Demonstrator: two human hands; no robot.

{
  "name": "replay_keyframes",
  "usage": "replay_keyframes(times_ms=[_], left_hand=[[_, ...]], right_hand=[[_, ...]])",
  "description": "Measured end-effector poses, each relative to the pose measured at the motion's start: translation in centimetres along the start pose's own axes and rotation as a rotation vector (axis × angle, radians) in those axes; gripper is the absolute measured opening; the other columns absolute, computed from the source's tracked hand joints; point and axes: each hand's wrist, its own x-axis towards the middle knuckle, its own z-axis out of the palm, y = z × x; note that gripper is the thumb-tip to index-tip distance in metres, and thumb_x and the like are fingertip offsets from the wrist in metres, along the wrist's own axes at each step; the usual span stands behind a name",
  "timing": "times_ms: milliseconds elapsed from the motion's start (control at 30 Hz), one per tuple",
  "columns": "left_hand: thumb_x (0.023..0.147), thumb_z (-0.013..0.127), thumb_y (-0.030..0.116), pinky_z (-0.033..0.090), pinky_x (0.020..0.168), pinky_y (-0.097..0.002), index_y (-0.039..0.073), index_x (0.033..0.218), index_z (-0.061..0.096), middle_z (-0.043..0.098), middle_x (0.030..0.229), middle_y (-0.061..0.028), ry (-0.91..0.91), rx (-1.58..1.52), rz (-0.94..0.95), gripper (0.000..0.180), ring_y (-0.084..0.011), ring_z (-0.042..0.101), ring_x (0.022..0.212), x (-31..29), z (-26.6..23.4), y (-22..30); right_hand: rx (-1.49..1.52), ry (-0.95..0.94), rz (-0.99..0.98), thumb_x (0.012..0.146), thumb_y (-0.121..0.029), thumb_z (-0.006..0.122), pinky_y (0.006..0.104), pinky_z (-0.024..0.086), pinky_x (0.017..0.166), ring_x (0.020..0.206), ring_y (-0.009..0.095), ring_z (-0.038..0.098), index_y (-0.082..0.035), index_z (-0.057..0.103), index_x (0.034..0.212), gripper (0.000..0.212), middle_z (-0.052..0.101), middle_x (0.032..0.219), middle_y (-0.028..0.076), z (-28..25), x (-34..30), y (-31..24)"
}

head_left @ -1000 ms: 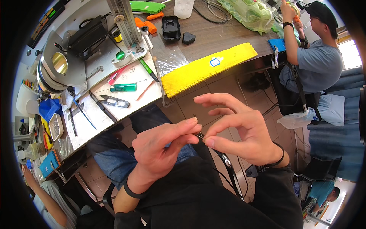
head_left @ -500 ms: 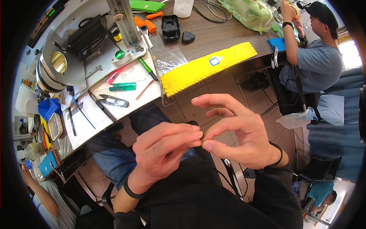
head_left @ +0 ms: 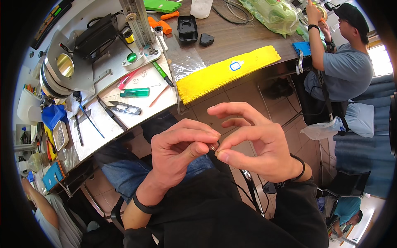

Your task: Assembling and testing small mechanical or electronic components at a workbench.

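Over my lap, both hands meet at a small shiny piece (head_left: 214, 146), mostly hidden by fingertips; its exact kind is too small to tell. My left hand (head_left: 175, 146) pinches it from the left, thumb bent below the fingers. From the right, my right hand (head_left: 260, 144) grips its other side between thumb and index finger, with the remaining fingers loosely curled and raised. Nearest on the bench lie thread snips (head_left: 126, 108), a green-handled tool (head_left: 135, 92), a black pen-like tool (head_left: 111, 113) and a green marker (head_left: 162, 74).
A yellow padded strip (head_left: 231, 73) lies along the bench edge ahead. At the left stands a metal machine (head_left: 95, 62) with a round drum. Black plastic trays (head_left: 187, 29) and a green plastic bag (head_left: 269, 16) rest farther back. A co-worker (head_left: 339, 62) sits at the right.
My left thumb has drawn back and bent, and the left fingers have shifted slightly, so more of the small shiny piece shows. My right hand keeps nearly the same pinch.
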Motion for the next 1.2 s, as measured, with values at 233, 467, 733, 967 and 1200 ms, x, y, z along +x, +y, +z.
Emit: replay_keyframes(times_ms=[233, 467, 733, 967, 1200], left_hand=[[0.097, 0.062, 0.012, 0.056, 0.079, -0.0307, -0.004, 0.103, 0.065, 0.064, 0.103, -0.0128, 0.034, -0.132, -0.064, 0.017, -0.0183, 0.067, 0.089, 0.2, 0.4, -0.4], [0.1, 0.059, 0.018, 0.056, 0.077, -0.0303, -0.003, 0.102, 0.062, 0.063, 0.102, -0.0115, 0.145, -0.182, -0.182, 0.021, -0.0173, 0.066, 0.084, -0.2, 0.3, -0.5], [0.095, 0.065, 0.008, 0.053, 0.078, -0.0275, -0.003, 0.109, 0.068, 0.063, 0.106, -0.0123, 0.037, 0.036, 0.011, 0.018, -0.0156, 0.064, 0.088, -0.1, 0.3, -0.6], [0.096, 0.063, 0.008, 0.052, 0.082, -0.028, -0.001, 0.105, 0.066, 0.061, 0.107, -0.0107, 0.027, -0.077, -0.034, 0.013, -0.015, 0.062, 0.092, 0.0, 0.5, -0.7], [0.101, 0.057, 0.02, 0.048, 0.084, -0.0294, 0.004, 0.105, 0.061, 0.058, 0.104, -0.0041, 0.104, -0.416, -0.259, 0.018, -0.0121, 0.056, 0.096, 0.1, 1.3, -0.7]], right_hand=[[-0.036, 0.006, -0.026, 0.079, -0.003, 0.075, 0.0406, 0.041, 0.102, 0.128, 0.025, 0.049, -0.004, 0.075, 0.089, 0.01, 0.05, 0.138, 0.018, 0.1, 0.1, 0.1], [-0.049, 0.027, -0.076, 0.077, -0.001, 0.076, 0.0411, 0.041, 0.102, 0.129, 0.026, 0.048, -0.003, 0.074, 0.088, 0.011, 0.049, 0.139, 0.018, 0.2, 0.0, 0.2], [-0.026, 0.042, -0.036, 0.079, -0.002, 0.075, 0.0409, 0.041, 0.101, 0.128, 0.026, 0.048, -0.004, 0.074, 0.088, 0.009, 0.05, 0.138, 0.017, 0.3, 0.1, 0.3], [-0.037, 0.055, -0.033, 0.083, -0.009, 0.075, 0.0379, 0.044, 0.099, 0.122, 0.023, 0.054, -0.006, 0.075, 0.095, 0.012, 0.055, 0.133, 0.014, 0.5, 0.1, 0.8], [0.058, 0.152, 0.103, 0.083, -0.01, 0.077, 0.0326, 0.046, 0.094, 0.112, 0.019, 0.057, -0.008, 0.079, 0.098, 0.014, 0.064, 0.127, 0.009, 1.3, 0.0, 0.9]])
